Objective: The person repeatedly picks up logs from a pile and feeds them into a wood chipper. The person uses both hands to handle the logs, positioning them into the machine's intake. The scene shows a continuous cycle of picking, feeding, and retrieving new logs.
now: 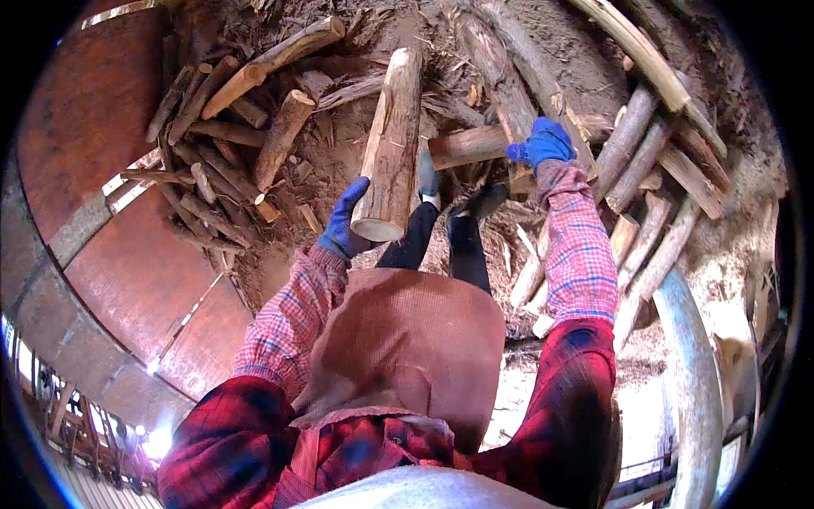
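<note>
My left hand point(346, 222), in a blue glove, is closed on the near end of a thick bark-covered log point(392, 144). The log's pale cut face points toward me and its far end tilts up and away. My right hand point(541, 144), also gloved in blue, has its fingers curled at the near part of a long rough log point(496, 68). Whether it grips that log or something under the palm is hidden. Just left of the right hand lies a shorter log point(466, 147) with a darker cut end.
A heap of cut logs point(220, 170) lies at the left, beside rusty metal sheets point(153, 271). More logs point(636, 153) are stacked at the right, near a curved pale pole point(691, 382). My feet point(426, 176) stand among bark scraps, and a brown apron point(407, 339) covers my lap.
</note>
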A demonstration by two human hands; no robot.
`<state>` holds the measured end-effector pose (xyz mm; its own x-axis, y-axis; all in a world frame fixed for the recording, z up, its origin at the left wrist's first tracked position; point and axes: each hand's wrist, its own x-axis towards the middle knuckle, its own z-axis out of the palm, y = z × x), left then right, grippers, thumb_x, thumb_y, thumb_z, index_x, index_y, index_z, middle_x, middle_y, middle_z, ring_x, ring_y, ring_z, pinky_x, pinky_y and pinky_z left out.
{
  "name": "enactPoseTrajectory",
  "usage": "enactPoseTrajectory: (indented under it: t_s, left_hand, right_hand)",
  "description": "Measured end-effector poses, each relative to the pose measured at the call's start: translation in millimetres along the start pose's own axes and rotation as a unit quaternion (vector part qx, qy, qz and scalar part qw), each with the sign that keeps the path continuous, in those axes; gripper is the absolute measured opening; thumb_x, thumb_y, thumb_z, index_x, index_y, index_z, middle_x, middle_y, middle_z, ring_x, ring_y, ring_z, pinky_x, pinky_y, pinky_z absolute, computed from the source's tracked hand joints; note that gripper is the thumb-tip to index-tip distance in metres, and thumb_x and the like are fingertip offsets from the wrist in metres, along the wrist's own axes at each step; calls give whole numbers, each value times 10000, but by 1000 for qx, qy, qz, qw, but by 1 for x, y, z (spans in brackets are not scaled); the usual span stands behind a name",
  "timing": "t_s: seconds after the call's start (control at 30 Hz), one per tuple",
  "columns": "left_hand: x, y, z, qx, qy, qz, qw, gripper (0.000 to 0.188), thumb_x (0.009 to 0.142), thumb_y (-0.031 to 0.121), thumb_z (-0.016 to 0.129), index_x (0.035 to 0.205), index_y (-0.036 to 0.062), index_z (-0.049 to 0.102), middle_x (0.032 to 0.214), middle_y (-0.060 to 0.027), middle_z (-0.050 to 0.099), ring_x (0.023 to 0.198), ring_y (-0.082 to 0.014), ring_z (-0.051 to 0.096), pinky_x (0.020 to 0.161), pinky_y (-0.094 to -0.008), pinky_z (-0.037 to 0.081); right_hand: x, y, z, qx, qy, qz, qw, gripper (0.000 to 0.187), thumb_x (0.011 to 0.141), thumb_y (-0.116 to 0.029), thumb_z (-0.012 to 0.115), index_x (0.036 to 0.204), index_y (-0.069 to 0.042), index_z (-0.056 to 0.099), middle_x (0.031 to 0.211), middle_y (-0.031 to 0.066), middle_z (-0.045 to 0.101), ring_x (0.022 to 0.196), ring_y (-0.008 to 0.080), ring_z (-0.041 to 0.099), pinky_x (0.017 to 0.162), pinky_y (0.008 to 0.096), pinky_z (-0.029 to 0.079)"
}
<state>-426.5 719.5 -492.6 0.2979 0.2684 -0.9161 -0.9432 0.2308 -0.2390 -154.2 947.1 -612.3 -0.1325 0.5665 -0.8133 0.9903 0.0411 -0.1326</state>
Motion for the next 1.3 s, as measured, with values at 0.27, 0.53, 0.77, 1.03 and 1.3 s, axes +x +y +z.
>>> enactPoseTrajectory:
  t_s: [0.27,0.53,0.77,1.03,1.3]
  left_hand:
    - [-83,-89,-27,41,3,-63,997,587,836,465,614,1279,87,544,1207,-141,607,1072,-330,589,974,-472,442]
    - [-189,-137,-70,325,-1,-192,926,652,831,557,573,1225,37,567,1162,-151,621,1040,-327,602,932,-443,476]
    - [-229,-189,-40,517,-40,-316,794,663,793,598,570,1187,65,593,1095,-149,644,943,-326,627,885,-463,496]
    - [-244,-253,-83,601,-23,-297,741,586,830,576,532,1134,84,624,1043,-123,663,955,-324,622,882,-462,499]
    - [-246,-349,-134,589,-87,-230,770,616,846,592,488,1209,101,570,1084,-144,641,964,-327,619,848,-491,511]
  right_hand:
    - [-202,80,51,533,-202,-126,812,452,809,-325,711,1102,10,633,974,108,684,853,207,668,797,340,533]
    - [-420,54,126,977,-116,44,173,438,884,-423,563,1127,-64,630,1040,107,676,936,283,648,863,426,514]
    - [-679,139,134,919,169,-330,138,411,925,-222,520,1281,-18,515,1131,139,625,937,232,620,867,374,499]
    - [-985,229,143,566,742,157,324,785,730,-68,770,1380,44,344,1230,148,548,1014,194,583,873,293,504]
    - [-1089,471,210,255,806,308,437,799,716,-194,779,1371,16,371,1301,161,490,1142,241,502,961,324,428]
